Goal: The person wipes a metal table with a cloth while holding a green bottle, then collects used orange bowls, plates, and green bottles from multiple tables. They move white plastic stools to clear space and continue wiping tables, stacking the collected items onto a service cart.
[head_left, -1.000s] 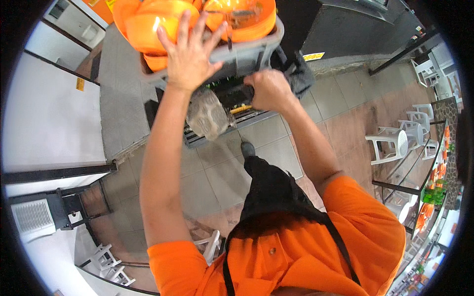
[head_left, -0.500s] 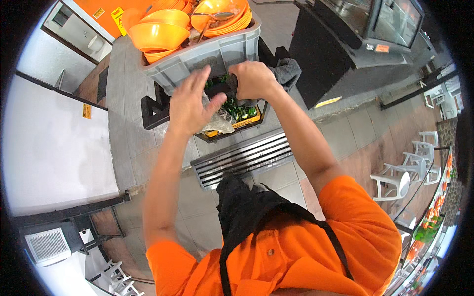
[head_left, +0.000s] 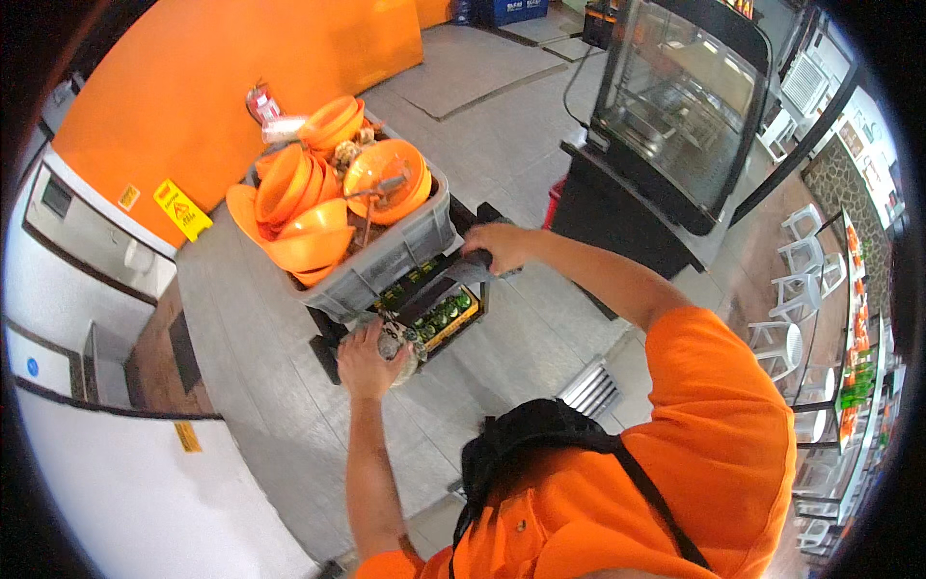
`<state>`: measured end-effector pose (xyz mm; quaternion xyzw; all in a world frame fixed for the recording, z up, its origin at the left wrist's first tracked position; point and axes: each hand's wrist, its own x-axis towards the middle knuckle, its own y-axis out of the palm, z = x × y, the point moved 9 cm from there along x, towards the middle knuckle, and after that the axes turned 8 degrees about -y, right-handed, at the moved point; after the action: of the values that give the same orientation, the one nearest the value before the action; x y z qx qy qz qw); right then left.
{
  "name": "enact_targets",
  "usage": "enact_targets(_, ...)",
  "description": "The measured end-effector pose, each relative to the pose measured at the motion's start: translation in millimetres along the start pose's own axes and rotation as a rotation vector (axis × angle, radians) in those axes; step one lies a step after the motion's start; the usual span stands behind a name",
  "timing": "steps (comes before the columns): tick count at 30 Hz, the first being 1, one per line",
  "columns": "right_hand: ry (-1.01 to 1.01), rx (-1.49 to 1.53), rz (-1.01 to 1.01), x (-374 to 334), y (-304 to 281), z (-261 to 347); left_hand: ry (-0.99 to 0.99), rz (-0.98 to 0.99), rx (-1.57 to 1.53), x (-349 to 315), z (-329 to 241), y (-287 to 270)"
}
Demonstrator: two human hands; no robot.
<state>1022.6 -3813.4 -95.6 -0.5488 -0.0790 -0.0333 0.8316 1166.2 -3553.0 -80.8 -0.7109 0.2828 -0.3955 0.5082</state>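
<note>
My right hand (head_left: 503,246) is closed round the right end of the black cart handle (head_left: 424,301), where a dark grey cloth (head_left: 473,265) hangs. My left hand (head_left: 367,362) curls over the left end of that handle, its thumb beside a crumpled clear plastic bag (head_left: 397,340). On the cart sits a grey tub (head_left: 386,265) heaped with used orange bowls (head_left: 386,179), with cutlery and food scraps among them. Below the handle, a yellow-edged crate (head_left: 453,328) holds several green bottles (head_left: 446,317).
A black glass-fronted display cabinet (head_left: 675,116) stands to the right. Beyond the tub's left side are a yellow floor sign (head_left: 183,210) and a fire extinguisher (head_left: 260,101) by the orange wall (head_left: 222,87). A metal floor grate (head_left: 590,389) lies nearby; white chairs (head_left: 776,347) line the far right.
My left hand has come down onto the handle's left end. The view has turned, and the cart with its tub now sits angled to the left, with the grate to its right.
</note>
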Motion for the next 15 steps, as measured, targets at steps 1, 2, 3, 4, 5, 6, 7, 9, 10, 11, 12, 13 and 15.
enact_targets(1, 0.075, -0.051, 0.155, 13, 22, -13, -0.045, 0.023, 0.056, 10, 17, 20)
enact_targets(2, 0.14, -0.119, 0.314, 17, 41, -23, -0.059, 0.03, 0.064, 12, 22, 36)
enact_targets(3, 0.138, -0.198, 0.363, 25, 48, -30, -0.07, 0.038, 0.067, 14, 24, 50)
enact_targets(4, 0.137, -0.264, 0.414, 37, 59, -29, -0.084, 0.058, 0.078, 13, 30, 65)
enact_targets(5, 0.141, -0.321, 0.46, 49, 72, -28, -0.105, 0.021, 0.131, 17, 37, 69)
enact_targets(6, 0.178, -0.316, 0.436, 58, 81, -29, -0.109, 0.01, 0.153, 20, 48, 71)
enact_targets(7, 0.217, -0.315, 0.434, 62, 93, -35, -0.124, 0.007, 0.157, 21, 57, 80)
enact_targets(9, 0.302, -0.369, 0.449, 68, 96, -41, -0.129, -0.069, 0.14, 25, 66, 91)
enact_targets(10, 0.328, -0.38, 0.453, 69, 95, -39, -0.134, -0.075, 0.118, 28, 68, 97)
enact_targets(11, 0.355, -0.391, 0.456, 68, 95, -39, -0.14, -0.081, 0.096, 30, 71, 101)
enact_targets(12, 0.38, -0.401, 0.458, 66, 95, -40, -0.145, -0.088, 0.076, 32, 74, 105)
enact_targets(13, 0.384, -0.367, 0.416, 68, 93, -36, -0.124, -0.099, 0.046, 36, 81, 107)
enact_targets(15, 0.383, -0.379, 0.439, 70, 107, -16, -0.166, -0.012, 0.07, 28, 106, 116)
